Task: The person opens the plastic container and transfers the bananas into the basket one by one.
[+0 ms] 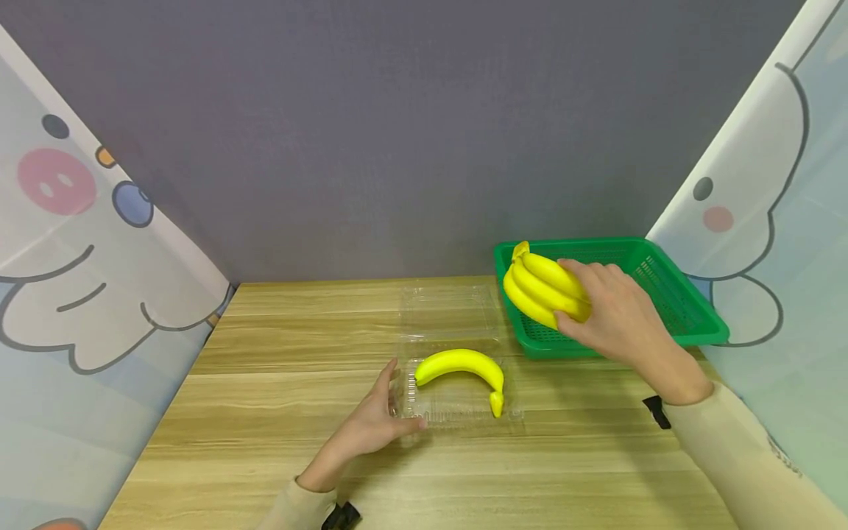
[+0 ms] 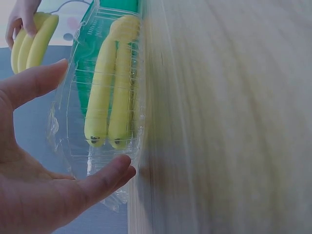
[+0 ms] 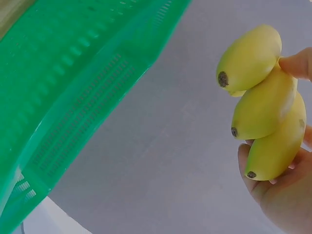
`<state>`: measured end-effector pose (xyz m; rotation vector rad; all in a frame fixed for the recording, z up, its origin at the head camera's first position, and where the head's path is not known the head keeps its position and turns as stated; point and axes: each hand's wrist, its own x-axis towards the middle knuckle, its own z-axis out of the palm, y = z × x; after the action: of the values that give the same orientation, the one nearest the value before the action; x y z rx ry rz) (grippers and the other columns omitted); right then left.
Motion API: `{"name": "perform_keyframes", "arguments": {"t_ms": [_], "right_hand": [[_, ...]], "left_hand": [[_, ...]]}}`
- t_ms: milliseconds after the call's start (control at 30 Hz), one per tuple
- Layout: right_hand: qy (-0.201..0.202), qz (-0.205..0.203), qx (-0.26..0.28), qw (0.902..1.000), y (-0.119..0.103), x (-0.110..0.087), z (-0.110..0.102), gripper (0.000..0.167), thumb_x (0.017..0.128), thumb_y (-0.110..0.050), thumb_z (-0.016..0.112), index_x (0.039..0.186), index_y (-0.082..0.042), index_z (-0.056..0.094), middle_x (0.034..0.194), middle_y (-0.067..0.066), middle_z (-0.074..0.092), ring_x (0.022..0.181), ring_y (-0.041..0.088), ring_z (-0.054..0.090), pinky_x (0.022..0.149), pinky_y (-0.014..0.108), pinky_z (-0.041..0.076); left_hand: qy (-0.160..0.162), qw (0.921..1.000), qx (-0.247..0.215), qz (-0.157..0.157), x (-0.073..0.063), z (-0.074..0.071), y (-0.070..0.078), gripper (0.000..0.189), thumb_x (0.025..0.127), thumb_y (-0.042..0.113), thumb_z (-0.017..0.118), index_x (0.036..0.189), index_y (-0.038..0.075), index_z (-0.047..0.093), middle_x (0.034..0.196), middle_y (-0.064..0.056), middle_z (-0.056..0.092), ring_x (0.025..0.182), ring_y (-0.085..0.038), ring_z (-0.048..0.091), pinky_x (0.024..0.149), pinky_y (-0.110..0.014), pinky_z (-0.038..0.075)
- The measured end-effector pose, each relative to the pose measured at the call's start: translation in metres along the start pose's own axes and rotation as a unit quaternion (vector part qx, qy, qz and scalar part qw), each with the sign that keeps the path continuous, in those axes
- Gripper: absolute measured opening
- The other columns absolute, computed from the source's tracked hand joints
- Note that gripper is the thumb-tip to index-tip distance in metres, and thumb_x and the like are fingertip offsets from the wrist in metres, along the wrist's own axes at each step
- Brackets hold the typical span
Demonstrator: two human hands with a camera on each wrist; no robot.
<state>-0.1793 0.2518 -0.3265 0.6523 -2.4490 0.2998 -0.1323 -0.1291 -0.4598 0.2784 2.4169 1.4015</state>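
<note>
My right hand (image 1: 619, 313) grips a bunch of yellow bananas (image 1: 546, 287) over the left part of the green basket (image 1: 705, 331). The right wrist view shows the dark tips of several bananas (image 3: 265, 114) in that hand. A curved yellow banana piece (image 1: 464, 361) lies in a clear plastic clamshell box (image 1: 447, 405) with its lid laid back. In the left wrist view it appears as two bananas (image 2: 100, 97) joined at one end. My left hand (image 1: 374, 419) is at the box's left side, thumb and fingers spread; whether they touch it is hard to tell.
The basket stands at the table's back right, against the grey wall (image 1: 371, 147). The box's clear lid (image 1: 447, 313) lies behind its base, left of the basket. Printed cartoon panels (image 1: 86, 243) flank the wooden table (image 1: 278, 383) on both sides.
</note>
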Motion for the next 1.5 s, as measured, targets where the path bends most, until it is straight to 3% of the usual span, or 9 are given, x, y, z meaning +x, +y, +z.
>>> {"name": "perform_keyframes", "arguments": {"t_ms": [467, 1133, 1500], "right_hand": [[0.007, 0.022, -0.023, 0.9995, 0.03, -0.007, 0.009, 0.062, 0.075, -0.018, 0.078, 0.131, 0.003, 0.058, 0.094, 0.017, 0.065, 0.073, 0.031, 0.048, 0.061, 0.039, 0.037], [-0.034, 0.063, -0.032, 0.9969, 0.061, -0.016, 0.021, 0.067, 0.078, -0.018, 0.08, 0.136, 0.003, 0.053, 0.098, 0.02, 0.064, 0.075, 0.031, 0.047, 0.063, 0.04, 0.037], [-0.051, 0.09, -0.045, 0.9936, 0.077, -0.021, 0.019, 0.069, 0.08, -0.017, 0.078, 0.139, 0.003, 0.05, 0.101, 0.022, 0.063, 0.077, 0.034, 0.048, 0.064, 0.042, 0.037]], "left_hand": [[-0.004, 0.9999, -0.006, 0.007, -0.001, 0.001, -0.001, 0.122, 0.081, 0.034, 0.087, 0.164, 0.009, 0.0, 0.165, -0.026, 0.017, 0.135, -0.055, 0.041, 0.102, -0.063, 0.045], [0.002, 0.9999, -0.001, 0.01, -0.002, 0.001, 0.0, 0.122, 0.08, 0.032, 0.087, 0.163, 0.008, 0.002, 0.162, -0.031, 0.021, 0.137, -0.054, 0.04, 0.105, -0.065, 0.041], [0.001, 1.0, -0.001, 0.008, -0.001, 0.001, 0.0, 0.122, 0.08, 0.034, 0.087, 0.163, 0.008, 0.001, 0.164, -0.028, 0.019, 0.136, -0.054, 0.041, 0.103, -0.064, 0.044]]}}
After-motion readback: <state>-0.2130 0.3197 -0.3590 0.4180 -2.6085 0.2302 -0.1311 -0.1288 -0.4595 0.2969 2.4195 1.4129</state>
